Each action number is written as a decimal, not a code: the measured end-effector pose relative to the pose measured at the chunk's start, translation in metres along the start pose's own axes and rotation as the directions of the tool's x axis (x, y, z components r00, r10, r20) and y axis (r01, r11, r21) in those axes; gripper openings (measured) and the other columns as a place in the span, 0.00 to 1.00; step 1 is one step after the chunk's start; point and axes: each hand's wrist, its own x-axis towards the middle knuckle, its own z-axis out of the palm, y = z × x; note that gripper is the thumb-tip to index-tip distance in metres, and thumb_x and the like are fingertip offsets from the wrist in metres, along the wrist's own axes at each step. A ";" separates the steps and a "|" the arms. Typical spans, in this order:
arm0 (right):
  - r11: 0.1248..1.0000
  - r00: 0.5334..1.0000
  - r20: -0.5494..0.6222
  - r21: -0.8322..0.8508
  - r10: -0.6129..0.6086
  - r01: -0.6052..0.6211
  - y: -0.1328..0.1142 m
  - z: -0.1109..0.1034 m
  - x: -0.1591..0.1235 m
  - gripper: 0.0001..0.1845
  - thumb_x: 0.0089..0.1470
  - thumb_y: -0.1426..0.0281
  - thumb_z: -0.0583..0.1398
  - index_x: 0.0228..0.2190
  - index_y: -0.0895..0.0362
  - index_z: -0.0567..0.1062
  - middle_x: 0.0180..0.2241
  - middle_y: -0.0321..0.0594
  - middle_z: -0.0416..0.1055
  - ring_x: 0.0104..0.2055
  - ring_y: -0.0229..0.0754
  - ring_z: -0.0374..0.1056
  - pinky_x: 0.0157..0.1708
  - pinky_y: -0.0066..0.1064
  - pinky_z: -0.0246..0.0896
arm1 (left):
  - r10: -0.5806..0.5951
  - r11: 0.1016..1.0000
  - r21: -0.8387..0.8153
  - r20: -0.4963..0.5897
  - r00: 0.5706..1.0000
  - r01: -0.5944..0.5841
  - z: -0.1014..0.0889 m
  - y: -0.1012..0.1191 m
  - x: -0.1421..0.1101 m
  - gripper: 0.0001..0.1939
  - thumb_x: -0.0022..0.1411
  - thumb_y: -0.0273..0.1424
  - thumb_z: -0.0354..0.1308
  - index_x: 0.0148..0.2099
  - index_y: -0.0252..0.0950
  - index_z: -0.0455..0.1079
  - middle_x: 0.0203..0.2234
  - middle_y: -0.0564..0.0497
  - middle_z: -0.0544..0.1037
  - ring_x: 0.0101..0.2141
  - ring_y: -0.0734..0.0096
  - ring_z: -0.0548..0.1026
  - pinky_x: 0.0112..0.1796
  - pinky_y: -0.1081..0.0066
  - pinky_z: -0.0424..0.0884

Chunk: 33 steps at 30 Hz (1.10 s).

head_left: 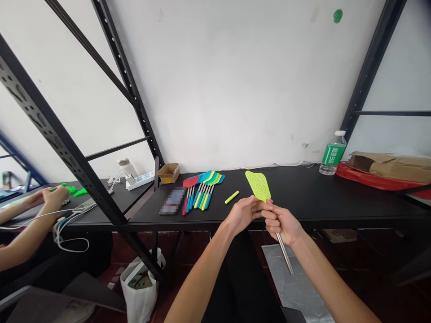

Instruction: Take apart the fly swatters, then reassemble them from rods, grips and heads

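Observation:
A lime-green fly swatter (258, 184) with a perforated head and a bare metal rod is in both my hands above the table's front edge. My left hand (245, 210) is closed, its fingers pinching at the base of the head. My right hand (281, 222) wraps round the top of the rod just below the head, and the rod's lower end points down towards me. A loose lime-green handle sleeve (232, 197) lies on the table left of my hands. Farther left, several fly swatters (204, 190) in red, blue and green lie side by side.
A blurred-out phone (173, 200) and a small cardboard box (169, 173) lie at the left of the black table (303, 197). A water bottle (332, 153) and brown packaging (387, 168) are at right. Another person's hands (55, 195) work beyond the metal post (67, 134).

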 end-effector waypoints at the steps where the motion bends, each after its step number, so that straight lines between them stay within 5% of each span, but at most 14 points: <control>1: 1.000 0.999 0.036 0.014 0.011 -0.011 0.000 0.001 -0.002 0.26 0.56 0.61 0.67 0.26 0.53 0.54 0.18 0.21 0.37 0.18 0.28 0.21 0.11 0.18 0.23 | -0.004 0.997 -0.072 0.022 1.000 0.005 0.004 0.000 -0.002 0.26 0.64 0.48 0.54 0.49 0.30 0.74 0.52 0.35 0.76 0.55 0.51 0.71 0.55 0.56 0.64; 6: 0.995 0.984 0.149 -0.035 0.096 -0.092 0.011 0.012 -0.004 0.29 0.59 0.53 0.63 0.25 0.51 0.49 0.17 0.21 0.36 0.17 0.27 0.19 0.09 0.17 0.24 | -0.012 0.964 -0.263 0.058 0.998 0.026 0.024 -0.005 -0.008 0.30 0.57 0.52 0.63 0.50 0.32 0.73 0.55 0.35 0.73 0.57 0.47 0.69 0.57 0.53 0.63; 12: 0.989 0.995 0.085 -0.138 0.058 -0.046 0.017 0.029 0.002 0.32 0.51 0.51 0.69 0.25 0.53 0.53 0.17 0.20 0.40 0.16 0.25 0.24 0.09 0.18 0.27 | 0.000 0.943 -0.312 -0.361 0.932 -0.121 0.031 -0.010 0.000 0.21 0.50 0.44 0.72 0.31 0.29 0.75 0.29 0.44 0.77 0.33 0.69 0.75 0.40 0.70 0.70; 16: 0.955 0.994 -0.106 -0.295 -0.035 0.002 0.022 0.032 0.006 0.29 0.49 0.51 0.69 0.25 0.54 0.58 0.17 0.20 0.41 0.16 0.25 0.28 0.10 0.17 0.27 | 0.056 0.949 -0.224 -0.570 0.820 -0.221 0.028 -0.014 0.007 0.21 0.45 0.39 0.75 0.25 0.32 0.67 0.19 0.55 0.69 0.20 0.81 0.64 0.27 0.75 0.62; 21: 0.853 0.962 -0.200 -0.519 -0.186 0.057 0.029 0.027 0.009 0.29 0.52 0.47 0.65 0.24 0.55 0.61 0.18 0.23 0.46 0.16 0.25 0.35 0.11 0.17 0.31 | 0.205 0.947 -0.046 -0.674 0.710 -0.317 0.014 -0.012 0.027 0.20 0.44 0.36 0.75 0.32 0.32 0.70 0.24 0.53 0.73 0.22 0.80 0.67 0.26 0.76 0.62; 25: 0.798 0.952 -0.225 -0.602 -0.209 0.033 0.019 0.016 -0.003 0.27 0.55 0.46 0.62 0.25 0.56 0.63 0.19 0.24 0.45 0.17 0.26 0.36 0.12 0.17 0.32 | 0.307 0.923 0.130 -0.815 0.491 -0.361 -0.026 0.019 0.039 0.19 0.50 0.38 0.69 0.41 0.32 0.72 0.31 0.49 0.77 0.24 0.79 0.70 0.26 0.77 0.64; 26: 0.801 0.947 -0.239 -0.597 -0.213 0.029 0.014 0.012 -0.007 0.26 0.56 0.47 0.62 0.27 0.56 0.64 0.19 0.24 0.45 0.17 0.26 0.35 0.13 0.17 0.32 | 0.350 0.929 0.217 -0.779 0.520 -0.300 -0.037 0.027 0.038 0.19 0.51 0.39 0.69 0.41 0.32 0.73 0.32 0.48 0.78 0.25 0.77 0.71 0.27 0.76 0.65; 28: 0.836 0.932 -0.279 -0.547 -0.230 0.042 0.000 0.005 -0.014 0.22 0.55 0.50 0.64 0.32 0.56 0.67 0.19 0.23 0.45 0.17 0.26 0.34 0.13 0.17 0.30 | 0.392 0.900 0.418 -0.652 0.649 -0.124 -0.058 0.037 0.034 0.19 0.53 0.40 0.67 0.41 0.31 0.76 0.31 0.45 0.80 0.26 0.72 0.74 0.28 0.74 0.67; 30: 0.888 0.910 -0.325 -0.451 -0.257 0.089 -0.015 -0.003 -0.018 0.19 0.54 0.53 0.65 0.35 0.54 0.68 0.19 0.22 0.45 0.17 0.27 0.33 0.12 0.17 0.29 | 0.426 0.770 0.637 -0.537 0.728 0.019 -0.071 0.033 0.029 0.15 0.54 0.39 0.67 0.38 0.31 0.78 0.30 0.45 0.81 0.29 0.65 0.77 0.32 0.71 0.70; 33: 0.947 0.895 -0.361 -0.275 -0.260 0.165 -0.033 -0.012 -0.018 0.19 0.55 0.55 0.63 0.27 0.55 0.64 0.17 0.22 0.42 0.16 0.28 0.30 0.11 0.18 0.28 | 0.396 0.594 0.785 -0.474 0.787 0.174 -0.073 0.012 0.030 0.13 0.59 0.40 0.63 0.35 0.33 0.78 0.30 0.44 0.82 0.34 0.59 0.79 0.35 0.69 0.70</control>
